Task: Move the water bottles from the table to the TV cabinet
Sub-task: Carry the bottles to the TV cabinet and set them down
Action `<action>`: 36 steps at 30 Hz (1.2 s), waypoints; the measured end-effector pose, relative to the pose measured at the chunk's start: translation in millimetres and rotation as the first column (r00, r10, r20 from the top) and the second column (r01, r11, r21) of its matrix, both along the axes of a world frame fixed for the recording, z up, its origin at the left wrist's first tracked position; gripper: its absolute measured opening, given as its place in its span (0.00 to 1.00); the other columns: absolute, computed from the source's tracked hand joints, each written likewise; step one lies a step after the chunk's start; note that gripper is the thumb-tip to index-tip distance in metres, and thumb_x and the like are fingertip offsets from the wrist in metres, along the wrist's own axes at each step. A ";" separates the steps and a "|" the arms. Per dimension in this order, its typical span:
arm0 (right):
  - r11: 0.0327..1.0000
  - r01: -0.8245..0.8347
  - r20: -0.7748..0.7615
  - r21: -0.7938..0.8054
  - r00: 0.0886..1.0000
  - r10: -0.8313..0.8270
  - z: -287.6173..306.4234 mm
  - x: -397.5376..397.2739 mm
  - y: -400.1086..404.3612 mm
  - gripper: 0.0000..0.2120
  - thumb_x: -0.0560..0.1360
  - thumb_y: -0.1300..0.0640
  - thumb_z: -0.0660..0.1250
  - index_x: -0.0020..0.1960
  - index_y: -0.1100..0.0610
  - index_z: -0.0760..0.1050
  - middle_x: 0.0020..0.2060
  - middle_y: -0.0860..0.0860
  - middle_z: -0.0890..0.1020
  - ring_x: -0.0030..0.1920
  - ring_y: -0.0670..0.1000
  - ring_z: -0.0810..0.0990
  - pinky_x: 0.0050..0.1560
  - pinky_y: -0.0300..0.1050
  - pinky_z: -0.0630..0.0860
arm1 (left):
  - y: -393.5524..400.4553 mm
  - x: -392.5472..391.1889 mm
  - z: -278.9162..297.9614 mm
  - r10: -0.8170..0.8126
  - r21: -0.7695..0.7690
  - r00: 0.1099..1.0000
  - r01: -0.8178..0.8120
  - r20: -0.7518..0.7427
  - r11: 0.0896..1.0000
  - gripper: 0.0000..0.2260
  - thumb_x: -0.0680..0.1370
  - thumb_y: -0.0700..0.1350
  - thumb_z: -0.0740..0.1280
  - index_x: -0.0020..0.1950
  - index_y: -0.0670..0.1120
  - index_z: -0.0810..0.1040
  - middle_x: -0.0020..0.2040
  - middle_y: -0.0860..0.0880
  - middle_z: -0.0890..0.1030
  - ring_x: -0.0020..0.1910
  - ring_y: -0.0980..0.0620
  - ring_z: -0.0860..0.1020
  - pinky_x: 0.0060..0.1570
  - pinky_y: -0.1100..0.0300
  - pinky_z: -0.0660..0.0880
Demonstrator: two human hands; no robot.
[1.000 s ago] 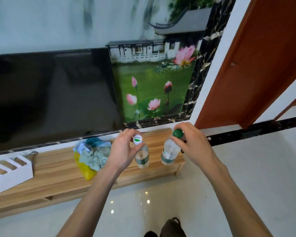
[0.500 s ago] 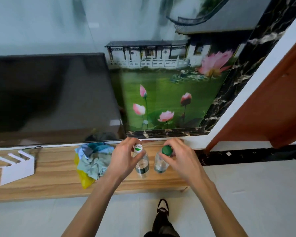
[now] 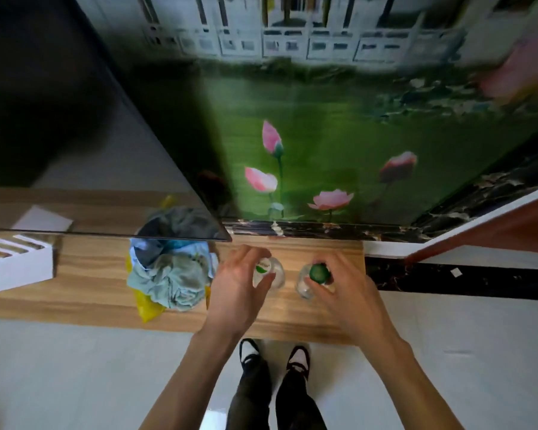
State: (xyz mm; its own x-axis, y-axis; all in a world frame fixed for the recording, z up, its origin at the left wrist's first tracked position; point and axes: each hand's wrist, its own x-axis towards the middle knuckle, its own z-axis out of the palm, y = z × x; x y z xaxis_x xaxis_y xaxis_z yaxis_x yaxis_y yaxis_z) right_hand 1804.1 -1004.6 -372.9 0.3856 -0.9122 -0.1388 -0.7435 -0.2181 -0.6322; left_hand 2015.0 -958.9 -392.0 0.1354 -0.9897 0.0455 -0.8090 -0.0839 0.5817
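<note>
I look straight down on two clear water bottles standing upright on the wooden TV cabinet (image 3: 94, 274), side by side near its right end. My left hand (image 3: 236, 293) curls around the top of the white-capped bottle (image 3: 264, 269), fingers behind it and thumb in front. The green-capped bottle (image 3: 319, 273) is gripped at its neck by my right hand (image 3: 348, 299). Most of each bottle's body is hidden under its cap and my fingers.
A heap of blue-grey cloth on a yellow bag (image 3: 171, 274) lies just left of my left hand. A white slotted box (image 3: 22, 268) stands at the far left. The TV screen (image 3: 75, 135) overhangs the cabinet's back. My feet (image 3: 274, 355) stand on the white floor.
I have stepped closer and leaned over, so the view now points steeply down. Both bottles have come down from mid-air onto the cabinet top, with my hands still around their tops.
</note>
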 end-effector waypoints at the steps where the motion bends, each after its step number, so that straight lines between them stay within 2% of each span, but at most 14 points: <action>1: 1.000 0.003 0.007 0.006 1.000 -0.003 -14.2 2.0 -7.3 0.11 0.77 0.51 0.72 0.55 0.48 0.73 0.51 0.43 0.76 0.48 0.48 0.77 0.44 0.52 0.78 | -4.4 1.5 -15.5 0.015 -0.008 1.000 -0.015 -0.011 1.000 0.13 0.75 0.47 0.75 0.58 0.51 0.78 0.53 0.51 0.80 0.51 0.46 0.80 0.48 0.47 0.79; 6: 1.000 0.018 0.000 0.006 1.000 -0.018 -93.4 17.9 -36.1 0.12 0.76 0.53 0.73 0.56 0.49 0.74 0.52 0.45 0.77 0.50 0.48 0.79 0.44 0.49 0.79 | -22.2 9.6 -91.5 0.104 -0.005 0.994 -0.104 -0.044 0.995 0.15 0.76 0.45 0.75 0.61 0.51 0.79 0.54 0.53 0.81 0.52 0.50 0.80 0.48 0.47 0.79; 10: 1.000 0.006 -0.032 0.018 0.999 -0.005 -155.3 31.3 -55.8 0.12 0.76 0.54 0.73 0.57 0.50 0.74 0.54 0.45 0.77 0.50 0.48 0.78 0.43 0.43 0.76 | -36.1 15.6 -150.3 0.165 -0.037 0.986 -0.166 -0.037 0.985 0.15 0.76 0.43 0.76 0.61 0.49 0.80 0.53 0.53 0.81 0.51 0.50 0.80 0.48 0.52 0.80; 13: 1.000 -0.012 -0.028 0.025 1.000 0.012 -194.4 41.7 -70.4 0.13 0.76 0.55 0.74 0.58 0.50 0.73 0.55 0.45 0.77 0.52 0.48 0.79 0.46 0.45 0.79 | -45.8 19.5 -191.3 0.192 -0.048 0.981 -0.193 -0.027 0.980 0.14 0.77 0.43 0.75 0.62 0.48 0.81 0.54 0.53 0.82 0.52 0.49 0.80 0.49 0.53 0.79; 20: 0.992 -0.129 -0.053 -0.002 0.990 0.128 -267.6 68.4 -100.4 0.13 0.76 0.56 0.73 0.58 0.51 0.73 0.55 0.47 0.78 0.53 0.49 0.79 0.49 0.45 0.77 | -70.3 32.3 -266.6 0.210 -0.066 0.978 -0.208 0.021 0.976 0.15 0.78 0.41 0.74 0.64 0.45 0.81 0.55 0.50 0.82 0.53 0.47 0.79 0.53 0.61 0.73; 22: 0.987 -0.159 -0.073 -0.014 0.985 0.158 -282.8 75.6 -105.4 0.14 0.76 0.56 0.73 0.59 0.52 0.74 0.55 0.48 0.78 0.53 0.50 0.79 0.49 0.46 0.77 | -76.5 37.4 -283.2 0.211 -0.074 0.977 -0.208 0.034 0.975 0.15 0.78 0.40 0.74 0.64 0.45 0.81 0.55 0.49 0.82 0.53 0.46 0.79 0.54 0.60 0.72; 27: 0.971 -0.238 -0.131 -0.003 0.963 0.235 -310.6 88.1 -110.2 0.13 0.76 0.58 0.73 0.58 0.55 0.74 0.55 0.51 0.78 0.51 0.53 0.79 0.45 0.44 0.73 | -89.0 50.0 -318.6 0.183 -0.062 0.982 -0.180 0.049 0.982 0.16 0.78 0.39 0.73 0.65 0.44 0.79 0.54 0.47 0.82 0.53 0.43 0.79 0.53 0.50 0.75; 31: 0.968 -0.248 -0.125 -0.028 0.962 0.243 -322.1 98.7 -113.0 0.14 0.76 0.59 0.73 0.59 0.55 0.74 0.55 0.52 0.78 0.50 0.52 0.79 0.46 0.41 0.68 | -94.0 52.4 -333.0 0.172 -0.045 0.984 -0.170 0.039 0.984 0.16 0.78 0.39 0.73 0.65 0.44 0.80 0.54 0.47 0.82 0.53 0.43 0.79 0.53 0.54 0.74; 36: 0.972 -0.232 -0.111 -0.024 0.967 0.228 -320.4 106.7 -121.1 0.10 0.78 0.58 0.69 0.58 0.54 0.73 0.53 0.51 0.77 0.49 0.53 0.77 0.46 0.45 0.72 | -93.0 53.9 -338.6 0.186 -0.013 0.981 -0.186 0.045 0.982 0.17 0.77 0.39 0.73 0.66 0.46 0.79 0.55 0.48 0.82 0.54 0.44 0.78 0.54 0.57 0.72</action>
State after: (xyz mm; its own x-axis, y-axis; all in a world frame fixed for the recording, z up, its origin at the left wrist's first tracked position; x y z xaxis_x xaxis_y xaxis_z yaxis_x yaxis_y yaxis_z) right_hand 1910.8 -1125.8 -693.3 0.5704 -0.8059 -0.1588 -0.7335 -0.4128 -0.5400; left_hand 2068.9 -1051.9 -730.6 0.3149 -0.9469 0.0644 -0.8055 -0.2308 0.5458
